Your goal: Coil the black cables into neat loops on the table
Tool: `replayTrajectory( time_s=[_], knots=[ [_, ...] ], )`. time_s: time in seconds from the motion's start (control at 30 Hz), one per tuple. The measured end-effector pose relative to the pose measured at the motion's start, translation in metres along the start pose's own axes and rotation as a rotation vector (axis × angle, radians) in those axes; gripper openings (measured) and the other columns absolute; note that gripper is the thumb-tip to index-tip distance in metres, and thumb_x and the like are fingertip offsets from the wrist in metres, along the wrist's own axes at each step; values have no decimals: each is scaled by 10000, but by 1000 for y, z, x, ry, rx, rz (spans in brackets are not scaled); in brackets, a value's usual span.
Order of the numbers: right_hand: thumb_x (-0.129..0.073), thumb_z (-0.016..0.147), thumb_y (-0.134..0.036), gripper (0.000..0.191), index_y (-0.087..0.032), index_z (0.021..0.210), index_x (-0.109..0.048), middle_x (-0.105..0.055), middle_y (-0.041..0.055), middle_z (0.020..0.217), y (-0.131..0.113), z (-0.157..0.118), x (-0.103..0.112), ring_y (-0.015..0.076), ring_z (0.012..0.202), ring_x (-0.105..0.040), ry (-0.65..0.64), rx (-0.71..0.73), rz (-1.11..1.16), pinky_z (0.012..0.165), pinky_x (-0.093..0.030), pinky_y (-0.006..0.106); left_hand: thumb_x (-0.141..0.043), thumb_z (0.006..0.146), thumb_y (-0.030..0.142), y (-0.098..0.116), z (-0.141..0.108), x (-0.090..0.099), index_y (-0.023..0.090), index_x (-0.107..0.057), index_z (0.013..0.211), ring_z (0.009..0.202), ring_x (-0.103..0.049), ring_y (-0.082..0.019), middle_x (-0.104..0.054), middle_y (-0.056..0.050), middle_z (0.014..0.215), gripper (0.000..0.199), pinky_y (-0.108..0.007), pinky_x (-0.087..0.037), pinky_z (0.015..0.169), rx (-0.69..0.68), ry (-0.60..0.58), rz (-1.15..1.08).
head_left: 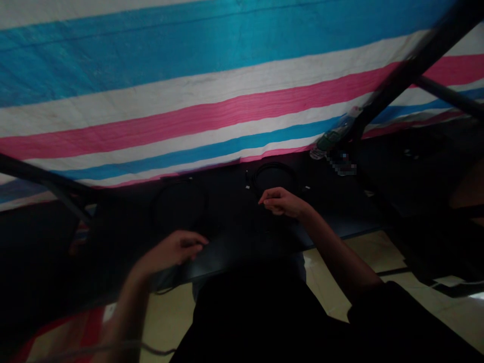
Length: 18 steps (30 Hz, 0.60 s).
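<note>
Head view: your left hand (pixel 177 248) half-open, empty; your right hand (pixel 284 202) loosely curled, empty, near coiled cable (pixel 275 166) on counter (pixel 232 217).

We have the table (pixel 234 239) before us, sheet (pixel 189 121) behind it. On the table: left coil (pixel 206 197); apart from it, right coil (pixel 260 174). Bottle (pixel 333 137) at back right, near the post (pixel 401 78). Our left hand (pixel 177 247) is nearer us than left coil; our right hand (pixel 283 202), at the near side of right coil
</note>
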State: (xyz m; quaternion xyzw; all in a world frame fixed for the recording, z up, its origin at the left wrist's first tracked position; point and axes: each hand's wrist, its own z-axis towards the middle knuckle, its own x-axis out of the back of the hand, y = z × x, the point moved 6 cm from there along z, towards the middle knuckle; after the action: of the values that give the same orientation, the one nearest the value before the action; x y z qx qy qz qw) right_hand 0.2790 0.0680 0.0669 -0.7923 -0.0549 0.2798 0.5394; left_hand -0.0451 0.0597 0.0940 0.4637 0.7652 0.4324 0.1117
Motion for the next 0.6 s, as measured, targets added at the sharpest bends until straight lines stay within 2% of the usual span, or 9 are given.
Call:
replayTrajectory(
  time_s=[0.07, 0.17, 0.23, 0.27, 0.33, 0.4, 0.5, 0.53, 0.6],
  knots=[
    [-747, 819, -285, 200, -129, 912, -661, -416, -86, 571, -2, 9, -8, 17, 426, -275, 20, 32, 36, 378, -184, 143, -655, 833, 465, 18, 18, -14, 172, -692, 1238, 713, -587, -141, -733, -78, 999, 501, -237, -452, 611, -113, 141, -51],
    [-730, 837, -262, 172, -139, 921, -643, -411, -87, 584, 0, 20, -28, 17, 434, -257, -30, 29, 107, 388, -191, 138, -608, 868, 440, 45, 43, -36, 141, -651, 1302, 614, -552, -123, -735, -69, 876, 529, -250, -453, 600, -242, 352, -62],
    [-720, 847, -248, 153, -145, 925, -638, -403, -93, 582, 2, 24, -39, 13, 435, -235, -31, 47, 198, 393, -189, 132, -587, 879, 420, 59, 52, -42, 140, -661, 1291, 673, -601, -149, -740, -64, 836, 503, -276, -489, 682, -302, 480, -30],
    [-719, 848, -239, 144, -144, 922, -639, -411, -91, 587, 3, 25, -42, 11, 436, -233, -33, 51, 238, 396, -196, 131, -582, 881, 409, 63, 53, -42, 145, -678, 1268, 734, -633, -167, -749, -68, 856, 478, -292, -502, 741, -320, 504, -12],
    [-727, 840, -217, 132, -134, 911, -653, -464, -71, 617, 8, 22, -48, 10, 448, -272, -69, 30, 271, 411, -244, 136, -588, 877, 398, 63, 51, -38, 160, -730, 1186, 870, -673, -205, -767, -75, 935, 415, -323, -503, 849, -311, 414, 19],
    [-743, 825, -197, 140, -112, 915, -678, -526, -38, 666, 13, 14, -52, 15, 473, -337, -142, -25, 251, 442, -314, 153, -614, 865, 408, 53, 40, -31, 178, -777, 1083, 943, -683, -236, -774, -71, 995, 356, -339, -501, 891, -238, 164, 48],
    [-746, 827, -185, 198, -83, 992, -707, -584, 7, 750, 17, -1, -52, 20, 521, -407, -209, -85, 264, 483, -366, 160, -624, 867, 449, 28, 9, -8, 210, -791, 1041, 875, -689, -239, -777, -53, 1009, 340, -323, -520, 810, -83, -171, 115],
    [-745, 829, -179, 230, -81, 1033, -707, -597, 19, 780, 17, -5, -51, 23, 543, -431, -224, -98, 285, 497, -381, 159, -633, 865, 455, 21, -1, 2, 224, -789, 1043, 885, -687, -234, -772, -47, 1041, 332, -309, -518, 798, -51, -217, 126],
    [-745, 824, -153, 302, -82, 1113, -694, -613, 34, 824, 15, -11, -53, 41, 600, -489, -255, -110, 334, 548, -434, 172, -666, 842, 464, 11, -11, 19, 230, -789, 1037, 868, -683, -217, -775, -46, 1020, 329, -291, -517, 777, -9, -221, 138]
  ],
)
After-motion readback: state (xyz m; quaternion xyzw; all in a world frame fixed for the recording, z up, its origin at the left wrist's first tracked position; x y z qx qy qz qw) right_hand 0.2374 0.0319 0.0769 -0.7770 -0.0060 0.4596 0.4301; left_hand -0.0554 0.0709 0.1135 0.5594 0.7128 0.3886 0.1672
